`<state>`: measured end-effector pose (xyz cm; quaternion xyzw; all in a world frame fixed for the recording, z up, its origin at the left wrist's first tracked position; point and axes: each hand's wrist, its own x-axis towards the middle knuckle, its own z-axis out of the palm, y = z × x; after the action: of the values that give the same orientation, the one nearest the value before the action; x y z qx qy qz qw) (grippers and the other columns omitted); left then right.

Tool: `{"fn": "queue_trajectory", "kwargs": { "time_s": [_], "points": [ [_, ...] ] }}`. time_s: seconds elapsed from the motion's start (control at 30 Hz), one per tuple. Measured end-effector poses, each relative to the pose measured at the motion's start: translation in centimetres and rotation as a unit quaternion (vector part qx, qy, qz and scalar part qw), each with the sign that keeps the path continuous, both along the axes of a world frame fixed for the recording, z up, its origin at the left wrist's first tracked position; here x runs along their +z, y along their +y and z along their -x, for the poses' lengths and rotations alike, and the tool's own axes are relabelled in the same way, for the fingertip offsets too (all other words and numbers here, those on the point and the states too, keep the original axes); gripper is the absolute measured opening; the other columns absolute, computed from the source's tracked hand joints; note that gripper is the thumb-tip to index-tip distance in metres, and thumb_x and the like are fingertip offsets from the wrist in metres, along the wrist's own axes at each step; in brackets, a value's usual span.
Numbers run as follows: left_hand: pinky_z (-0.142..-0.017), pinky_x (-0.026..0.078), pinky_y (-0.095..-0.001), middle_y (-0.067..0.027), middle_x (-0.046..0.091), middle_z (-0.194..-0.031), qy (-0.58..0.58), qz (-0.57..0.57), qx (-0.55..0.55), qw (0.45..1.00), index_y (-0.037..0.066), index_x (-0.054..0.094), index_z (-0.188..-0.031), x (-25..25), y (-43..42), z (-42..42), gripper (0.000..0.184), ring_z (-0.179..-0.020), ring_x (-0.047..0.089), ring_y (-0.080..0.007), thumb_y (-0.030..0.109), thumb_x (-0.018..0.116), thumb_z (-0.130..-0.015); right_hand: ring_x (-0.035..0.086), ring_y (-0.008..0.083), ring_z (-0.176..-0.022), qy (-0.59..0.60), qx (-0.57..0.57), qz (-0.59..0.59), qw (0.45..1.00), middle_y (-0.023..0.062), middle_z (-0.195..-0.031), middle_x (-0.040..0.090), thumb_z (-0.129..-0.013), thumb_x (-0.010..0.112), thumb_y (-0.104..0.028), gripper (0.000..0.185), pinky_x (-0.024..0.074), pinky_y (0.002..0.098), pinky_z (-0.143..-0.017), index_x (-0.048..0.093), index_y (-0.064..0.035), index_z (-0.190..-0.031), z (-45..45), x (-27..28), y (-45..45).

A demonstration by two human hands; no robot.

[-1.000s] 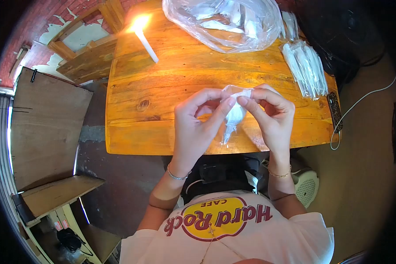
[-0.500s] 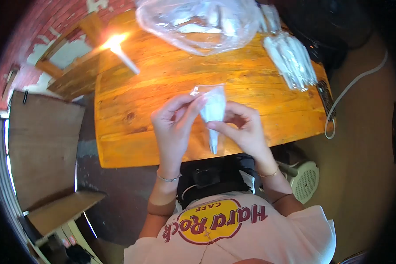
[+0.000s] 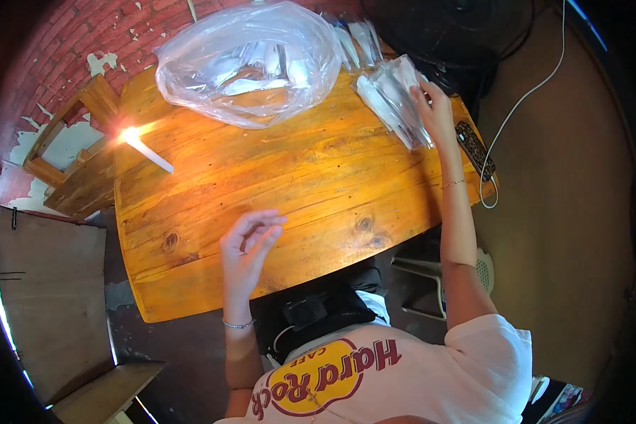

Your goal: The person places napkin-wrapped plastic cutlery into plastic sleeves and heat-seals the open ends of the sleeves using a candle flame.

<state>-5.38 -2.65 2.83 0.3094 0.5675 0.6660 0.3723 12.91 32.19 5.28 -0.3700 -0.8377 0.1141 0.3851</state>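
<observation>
My left hand [image 3: 251, 244] hovers over the near part of the wooden table [image 3: 290, 177], fingers loosely curled, thumb apart, holding nothing. At the far right, my right hand [image 3: 434, 113] reaches onto a pile of packets [image 3: 385, 102], which are white, narrow and wrapped in clear plastic. Its fingertips are closed at the upper end of a white plastic-wrapped packet [image 3: 405, 74] on the pile's right side; the exact grip is partly hidden by the fingers.
A lit candle [image 3: 148, 152] burns at the table's left. A big clear plastic bag [image 3: 254, 67] with white packets inside sits at the back. A leopard-print phone [image 3: 473, 147] with a white cable [image 3: 526, 99] lies on the right edge. A black fan [image 3: 452, 28] stands behind.
Both hands held a white, cone-shaped plastic packet with a metal-looking tip before me. The left has let go and is empty; the right has moved far right to the pile. The view has shifted.
</observation>
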Motion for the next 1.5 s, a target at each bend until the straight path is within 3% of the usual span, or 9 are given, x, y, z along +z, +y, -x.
{"fn": "queue_trajectory", "kwargs": {
  "time_s": [0.07, 0.17, 0.27, 0.37, 0.63, 0.97, 1.17, 1.27, 1.5],
  "points": [
    [-0.076, 0.046, -0.0225, -0.0092, 0.064, -0.091, 0.006, -0.004, 0.009, 1.000, -0.002, 0.060, -0.099, -0.7, 0.0, 0.0, 0.020, -0.085, 0.059, -0.0118, 0.002, 0.064, -0.079, 0.058, 0.0168, -0.078, 0.004, 0.012, 0.058, 0.998, 0.0180, -0.098, 0.063, -0.084, 0.058, -0.021, 0.035, 0.0442, 0.0282, -0.068, 0.059, 0.0062, -0.105, 0.5, -0.5, 1.5],
    [-0.074, 0.047, -0.0226, -0.0093, 0.064, -0.088, 0.065, -0.018, 0.036, 0.997, -0.002, 0.061, -0.095, -2.1, -0.1, -0.2, 0.019, -0.081, 0.061, -0.0124, 0.001, 0.064, -0.077, 0.059, 0.0304, -0.078, 0.014, 0.048, 0.052, 0.997, 0.0213, -0.089, 0.061, -0.083, 0.055, -0.016, 0.029, 0.0443, 0.0342, -0.070, 0.060, 0.0006, -0.106, 0.7, -2.6, 4.2],
    [-0.072, 0.048, -0.0231, -0.0096, 0.065, -0.085, 0.102, -0.029, 0.048, 0.993, -0.002, 0.062, -0.092, -2.3, -0.2, -0.5, 0.017, -0.078, 0.062, -0.0134, 0.000, 0.065, -0.076, 0.055, 0.0305, -0.075, -0.035, 0.055, -0.076, 0.995, 0.0177, -0.079, 0.058, -0.081, 0.054, -0.009, 0.023, 0.0427, 0.0367, -0.070, 0.063, -0.0020, -0.101, 0.7, -3.2, 5.5],
    [-0.070, 0.049, -0.0233, -0.0099, 0.065, -0.084, 0.129, -0.035, 0.046, 0.990, -0.003, 0.063, -0.089, -2.1, -0.3, -0.6, 0.014, -0.077, 0.063, -0.0137, 0.000, 0.064, -0.076, 0.051, 0.0306, -0.072, -0.007, 0.011, -0.060, 0.998, 0.0152, -0.073, 0.051, -0.080, 0.053, -0.005, 0.021, 0.0415, 0.0372, -0.069, 0.064, -0.0030, -0.097, 1.3, -2.7, 4.3],
    [-0.069, 0.049, -0.0228, -0.0095, 0.065, -0.082, 0.136, -0.025, 0.037, 0.990, -0.003, 0.063, -0.084, -2.2, -0.2, -0.3, 0.010, -0.074, 0.062, -0.0123, 0.001, 0.066, -0.075, 0.049, 0.0275, -0.086, 0.088, -0.055, -0.286, 0.953, 0.0103, -0.096, 0.053, -0.075, 0.053, 0.000, 0.030, 0.0388, 0.0368, -0.076, 0.061, -0.0108, -0.103, 3.0, -0.3, 1.4],
    [-0.067, 0.048, -0.0226, -0.0082, 0.065, -0.079, 0.137, -0.014, 0.057, 0.989, -0.003, 0.063, -0.084, -2.8, -0.6, -0.6, 0.008, -0.072, 0.062, -0.0122, 0.003, 0.062, -0.079, 0.052, 0.0264, -0.081, 0.024, 0.219, -0.297, 0.929, 0.0080, -0.087, 0.055, -0.066, 0.061, -0.001, 0.020, 0.0398, 0.0352, -0.072, 0.062, -0.0084, -0.085, 11.7, 2.3, -6.4],
    [-0.065, 0.048, -0.0227, -0.0071, 0.062, -0.076, 0.136, -0.023, 0.062, 0.989, -0.004, 0.061, -0.086, -3.1, -1.3, -0.7, 0.008, -0.070, 0.061, -0.0122, 0.003, 0.058, -0.084, 0.051, 0.0300, -0.087, 0.064, -0.032, -0.222, 0.972, 0.0109, -0.091, 0.057, -0.069, 0.064, -0.012, 0.021, 0.0388, 0.0397, -0.077, 0.062, -0.0072, -0.089, 7.4, 0.2, -2.6],
    [-0.064, 0.048, -0.0226, -0.0076, 0.062, -0.076, 0.127, -0.026, 0.054, 0.990, -0.004, 0.062, -0.085, -3.0, -1.2, -0.8, 0.008, -0.069, 0.060, -0.0118, 0.004, 0.058, -0.084, 0.049, 0.0314, -0.094, -0.023, -0.140, -0.161, 0.977, 0.0121, -0.096, 0.057, -0.071, 0.065, -0.020, 0.029, 0.0386, 0.0418, -0.080, 0.062, -0.0054, -0.096, 4.3, -1.4, -0.8],
    [-0.065, 0.047, -0.0220, -0.0082, 0.064, -0.075, 0.124, -0.015, 0.055, 0.991, -0.004, 0.062, -0.083, -2.7, -1.0, -0.8, 0.007, -0.069, 0.062, -0.0121, 0.003, 0.060, -0.082, 0.055, 0.0303, -0.091, -0.074, -0.121, -0.066, 0.988, 0.0129, -0.093, 0.061, -0.075, 0.063, -0.025, 0.029, 0.0378, 0.0462, -0.082, 0.064, -0.0036, -0.095, 2.9, -2.1, 0.0]
  ]
}}
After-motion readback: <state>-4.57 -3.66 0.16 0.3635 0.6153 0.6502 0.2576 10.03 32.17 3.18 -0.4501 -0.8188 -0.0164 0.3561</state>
